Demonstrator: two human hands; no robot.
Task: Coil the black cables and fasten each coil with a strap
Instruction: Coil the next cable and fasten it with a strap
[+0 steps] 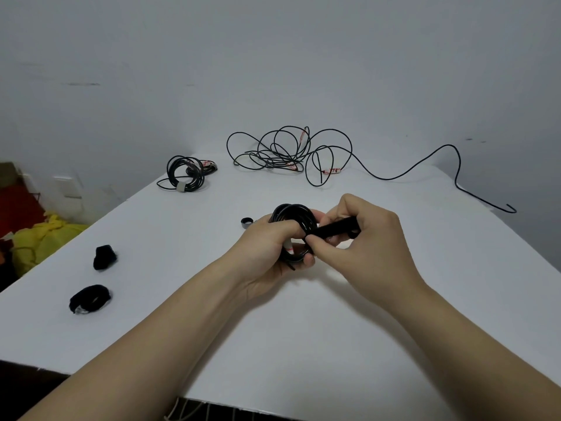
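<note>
1. Two bare arms fill the lower half of the frame, uncovered from the bottom edge up to the wrists.
2. The left forearm, lower left, is slender and smooth along its whole visible length.
3. The right forearm, lower right, is likewise bare to the wrist.
4. The left hand and right hand, centre of frame, are bare, with slim fingers.
</note>
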